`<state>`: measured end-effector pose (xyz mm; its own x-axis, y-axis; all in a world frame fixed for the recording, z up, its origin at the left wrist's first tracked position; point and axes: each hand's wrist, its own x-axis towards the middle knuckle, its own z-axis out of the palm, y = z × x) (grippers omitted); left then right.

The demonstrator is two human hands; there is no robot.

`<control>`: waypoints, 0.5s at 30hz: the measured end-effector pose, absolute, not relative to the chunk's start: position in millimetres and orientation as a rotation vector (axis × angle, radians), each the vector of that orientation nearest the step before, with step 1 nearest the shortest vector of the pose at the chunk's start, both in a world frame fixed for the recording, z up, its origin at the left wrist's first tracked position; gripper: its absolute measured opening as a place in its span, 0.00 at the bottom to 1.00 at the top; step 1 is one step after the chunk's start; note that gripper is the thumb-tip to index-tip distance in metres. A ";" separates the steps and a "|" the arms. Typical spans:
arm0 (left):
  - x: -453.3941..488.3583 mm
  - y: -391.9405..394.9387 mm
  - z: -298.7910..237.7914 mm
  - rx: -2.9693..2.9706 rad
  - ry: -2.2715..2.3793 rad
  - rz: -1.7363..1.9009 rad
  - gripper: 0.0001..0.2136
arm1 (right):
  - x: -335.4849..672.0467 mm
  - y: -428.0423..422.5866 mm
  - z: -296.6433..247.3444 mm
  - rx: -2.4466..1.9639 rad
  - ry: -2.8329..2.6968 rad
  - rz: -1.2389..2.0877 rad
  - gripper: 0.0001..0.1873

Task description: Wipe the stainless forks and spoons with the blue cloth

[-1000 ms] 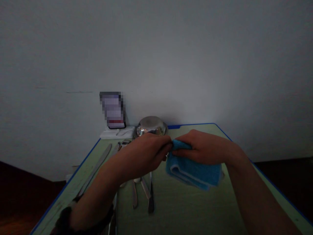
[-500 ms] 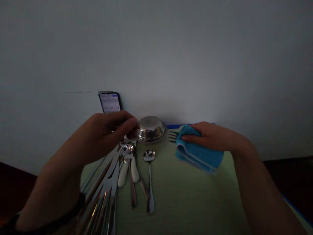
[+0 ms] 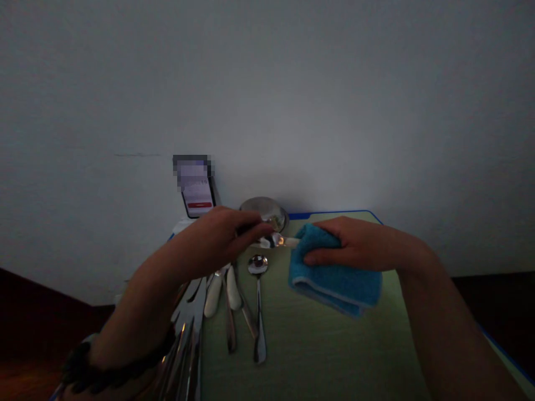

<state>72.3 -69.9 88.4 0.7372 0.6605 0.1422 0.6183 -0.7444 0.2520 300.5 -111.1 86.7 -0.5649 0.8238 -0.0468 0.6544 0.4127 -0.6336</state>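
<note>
A shiny metal fork [image 3: 277,240] lies level between my two hands, its pale stretch running into a blue cloth [image 3: 334,284]. My left hand [image 3: 234,234] is closed in a pinch on the fork's left end, hiding its tines. Folded in my right hand [image 3: 345,245], the cloth wraps the fork's other end, which is out of sight. Below the fork, a metal spoon [image 3: 258,303] rests on the pale green table [image 3: 317,345]. Left of it are white-handled cutlery pieces [image 3: 213,295] and several knives [image 3: 196,334], partly behind my left forearm.
A phone [image 3: 197,192] leans against the grey wall [image 3: 292,100] at the back left. Behind my left fingers is an upturned metal bowl [image 3: 257,205]. The table has a blue edge [image 3: 326,213] along the wall.
My left hand has moved right and toward me, from beside the bowl to the fork's end. The fork's tines, bare before, are now covered. The cloth has shifted slightly left and lower.
</note>
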 end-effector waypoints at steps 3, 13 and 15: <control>66.1 -68.8 88.4 2.686 1.062 0.379 0.17 | 307.2 -113.0 87.2 -1.305 -2.343 0.967 0.18; 92.1 -83.0 81.9 2.774 0.801 0.256 0.16 | 283.0 -114.4 93.4 -1.248 -2.546 0.727 0.13; 87.8 -79.6 82.6 2.781 0.810 0.251 0.16 | 281.3 -112.3 92.4 -1.209 -2.568 0.731 0.13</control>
